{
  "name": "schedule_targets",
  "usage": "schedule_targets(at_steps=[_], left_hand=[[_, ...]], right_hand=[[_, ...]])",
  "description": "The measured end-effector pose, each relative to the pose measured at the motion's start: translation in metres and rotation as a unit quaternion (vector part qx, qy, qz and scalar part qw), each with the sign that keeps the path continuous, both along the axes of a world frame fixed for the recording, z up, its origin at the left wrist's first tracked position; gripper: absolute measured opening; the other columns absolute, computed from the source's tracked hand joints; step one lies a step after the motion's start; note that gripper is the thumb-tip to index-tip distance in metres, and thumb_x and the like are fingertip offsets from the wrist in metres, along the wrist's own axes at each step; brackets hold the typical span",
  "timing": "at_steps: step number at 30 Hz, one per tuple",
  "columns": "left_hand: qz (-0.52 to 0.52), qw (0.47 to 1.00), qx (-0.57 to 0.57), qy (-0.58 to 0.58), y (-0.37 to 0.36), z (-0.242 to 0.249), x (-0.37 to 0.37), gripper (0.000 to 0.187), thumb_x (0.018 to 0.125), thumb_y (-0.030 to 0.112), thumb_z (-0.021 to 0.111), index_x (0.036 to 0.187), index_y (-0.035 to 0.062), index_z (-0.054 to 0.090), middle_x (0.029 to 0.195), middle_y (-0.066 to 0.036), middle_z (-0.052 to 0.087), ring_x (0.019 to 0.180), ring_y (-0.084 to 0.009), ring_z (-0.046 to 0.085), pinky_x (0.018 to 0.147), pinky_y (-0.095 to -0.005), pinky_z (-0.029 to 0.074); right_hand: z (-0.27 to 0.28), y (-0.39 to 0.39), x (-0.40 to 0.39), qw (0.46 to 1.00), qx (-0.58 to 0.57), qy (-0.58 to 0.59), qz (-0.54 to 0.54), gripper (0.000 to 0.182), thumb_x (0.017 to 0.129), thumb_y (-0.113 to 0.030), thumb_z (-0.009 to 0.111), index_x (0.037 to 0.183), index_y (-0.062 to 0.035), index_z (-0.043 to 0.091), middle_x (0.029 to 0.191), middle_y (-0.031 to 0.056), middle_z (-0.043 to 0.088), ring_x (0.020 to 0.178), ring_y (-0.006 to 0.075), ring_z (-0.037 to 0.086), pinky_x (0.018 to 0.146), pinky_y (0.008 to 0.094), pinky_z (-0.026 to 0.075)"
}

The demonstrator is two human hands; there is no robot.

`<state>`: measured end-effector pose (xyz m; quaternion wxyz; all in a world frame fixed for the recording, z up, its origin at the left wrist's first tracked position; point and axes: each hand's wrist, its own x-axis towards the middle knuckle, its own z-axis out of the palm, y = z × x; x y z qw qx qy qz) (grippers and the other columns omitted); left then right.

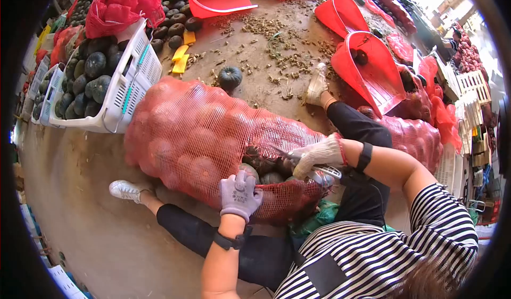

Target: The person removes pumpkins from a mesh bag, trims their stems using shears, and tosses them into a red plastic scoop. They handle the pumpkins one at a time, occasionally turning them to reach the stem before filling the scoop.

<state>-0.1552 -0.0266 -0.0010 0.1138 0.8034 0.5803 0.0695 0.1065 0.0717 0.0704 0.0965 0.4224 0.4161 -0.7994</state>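
A long red mesh sack (186,134) full of round squashes lies on the floor between my legs. Its side has an opening where dark green squashes (271,178) show. My left hand (240,195), in a grey glove, is closed on the mesh at the lower edge of this opening. In a whitish glove, my right hand (318,158) is closed around metal scissors (327,171) at the right of the opening. The blades point left over the mesh.
One dark squash (230,77) sits beyond the sack. White crates (114,99) of squashes stand at the left. Red scoops (370,75) and another red mesh sack (412,139) lie at the right. Dry bits (287,59) litter the floor. My shoes (128,190) flank the sack.
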Motion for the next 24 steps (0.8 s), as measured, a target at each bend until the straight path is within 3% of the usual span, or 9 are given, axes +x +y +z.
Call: schedule_targets(at_steps=[8,12,16,18,19,20,22,23,24], left_hand=[[0.013,0.993,-0.047,-0.111,-0.008,0.004,-0.002,0.022,0.075,0.034,0.071,0.081,0.0128,0.067,0.089,-0.009,0.062,0.083,-0.0295,0.065,0.071,-0.0461,0.046],[0.001,0.994,-0.075,-0.073,-0.013,0.016,-0.006,0.023,0.081,0.038,0.064,0.08,0.015,0.068,0.094,-0.008,0.065,0.077,-0.0273,0.068,0.069,-0.0465,0.049],[0.01,0.993,-0.084,-0.081,-0.033,0.038,-0.01,0.022,0.077,0.036,0.067,0.083,0.015,0.07,0.09,-0.009,0.065,0.072,-0.0286,0.066,0.07,-0.0454,0.047],[0.031,0.989,-0.074,-0.127,-0.037,0.031,-0.012,0.02,0.076,0.034,0.069,0.083,0.0156,0.069,0.085,-0.008,0.062,0.07,-0.028,0.065,0.071,-0.045,0.048],[0.022,0.989,-0.081,-0.121,-0.034,0.027,-0.014,0.019,0.076,0.034,0.07,0.083,0.0158,0.069,0.086,-0.008,0.061,0.072,-0.0275,0.065,0.071,-0.0448,0.048],[0.012,0.989,-0.087,-0.115,-0.027,0.023,-0.016,0.019,0.076,0.034,0.07,0.083,0.0161,0.068,0.087,-0.007,0.061,0.074,-0.0269,0.065,0.071,-0.0445,0.048],[-0.008,0.993,-0.1,-0.06,-0.014,0.023,-0.02,0.02,0.077,0.034,0.07,0.087,0.0174,0.066,0.092,-0.006,0.059,0.081,-0.0256,0.065,0.071,-0.044,0.048],[-0.016,0.994,-0.104,-0.012,-0.006,0.025,-0.023,0.02,0.079,0.035,0.068,0.09,0.0185,0.065,0.095,-0.005,0.058,0.086,-0.0247,0.064,0.072,-0.0437,0.048],[-0.023,0.993,-0.109,0.036,0.001,0.027,-0.027,0.021,0.081,0.036,0.067,0.093,0.0195,0.064,0.099,-0.004,0.057,0.091,-0.0239,0.064,0.073,-0.0435,0.047]], right_hand=[[-0.043,0.046,-0.082,0.976,-0.041,0.056,0.208,0.021,0.081,-0.017,0.07,0.095,-0.0024,0.063,0.073,0.0021,0.063,0.058,0.0119,0.059,0.051,0.0254,0.048],[-0.052,0.045,-0.132,0.976,0.146,0.068,0.147,0.023,0.083,-0.02,0.07,0.1,-0.0056,0.062,0.076,0.0037,0.064,0.059,0.0133,0.06,0.049,0.028,0.049],[0.009,0.02,-0.118,0.996,-0.021,0.059,0.069,0.024,0.084,-0.025,0.067,0.092,-0.0039,0.062,0.074,0.0035,0.063,0.062,0.0127,0.06,0.058,0.0326,0.051],[0.0,0.013,-0.098,0.984,0.082,0.045,0.154,0.024,0.085,-0.026,0.065,0.092,-0.0035,0.063,0.072,0.0041,0.062,0.061,0.0121,0.06,0.056,0.0313,0.051],[0.001,0.009,-0.092,0.959,0.245,0.038,0.134,0.023,0.087,-0.025,0.063,0.093,-0.0032,0.063,0.072,0.0039,0.061,0.06,0.0115,0.059,0.053,0.0294,0.049],[-0.026,0.022,-0.083,0.974,0.125,-0.023,0.188,0.037,0.084,-0.019,0.069,0.115,-0.0023,0.059,0.093,0.0058,0.065,0.083,0.014,0.064,0.069,0.0298,0.054],[-0.022,0.032,-0.07,0.997,-0.065,-0.001,0.036,0.042,0.084,-0.019,0.072,0.119,-0.0015,0.057,0.095,0.0065,0.065,0.082,0.0139,0.065,0.069,0.0293,0.054],[-0.021,0.033,-0.074,0.996,-0.003,0.044,0.074,0.02,0.084,-0.023,0.07,0.093,-0.0058,0.064,0.073,0.0033,0.062,0.06,0.0107,0.061,0.051,0.0255,0.048],[-0.015,0.037,-0.084,0.996,-0.021,0.029,0.076,0.02,0.084,-0.021,0.071,0.093,-0.0055,0.063,0.073,0.0034,0.063,0.06,0.0113,0.061,0.051,0.0259,0.049]])
